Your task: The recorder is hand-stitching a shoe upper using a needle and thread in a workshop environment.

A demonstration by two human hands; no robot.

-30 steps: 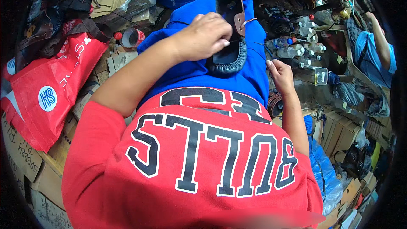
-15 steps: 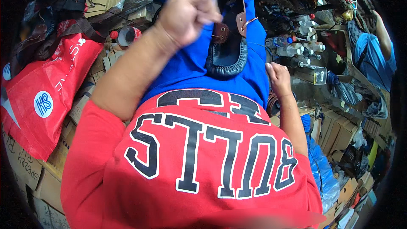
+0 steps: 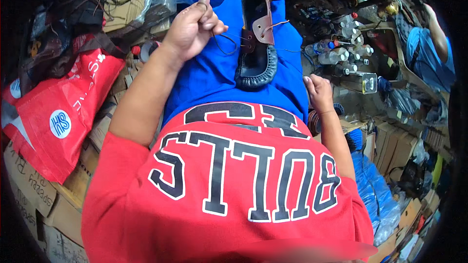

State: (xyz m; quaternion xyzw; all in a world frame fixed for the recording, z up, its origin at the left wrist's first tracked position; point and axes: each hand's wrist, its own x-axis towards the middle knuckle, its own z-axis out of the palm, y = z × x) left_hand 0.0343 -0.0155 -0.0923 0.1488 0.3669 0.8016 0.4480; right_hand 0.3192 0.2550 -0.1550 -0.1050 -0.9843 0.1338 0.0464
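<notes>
A black moccasin-style shoe (image 3: 257, 75) rests on my blue-clad lap, its gathered toe toward me. Two brown leather tabs with eyelets, one on each side, meet across its opening; a short brown lace (image 3: 279, 24) sticks out from the right tab (image 3: 263, 30). My left hand (image 3: 195, 29) is up to the left of the shoe, fingers pinched on a thin dark cord (image 3: 228, 51) that loops across to the left tab (image 3: 248, 41). To the right of the shoe, my right hand (image 3: 319, 93) is closed low beside my thigh. A thin thread runs from the shoe toward it; what its fingers hold is hidden.
Several plastic bottles (image 3: 336, 56) stand to the right, near a clear square container (image 3: 363, 83). A red bag (image 3: 73, 112) lies on cardboard boxes (image 3: 34, 185) at left. Blue plastic (image 3: 373, 190) lies at lower right. Another person's arm (image 3: 438, 36) shows at far right.
My left hand has moved left and down, away from the shoe, and the cord loop now shows. The right tab has shifted across the opening. My right hand has barely moved.
</notes>
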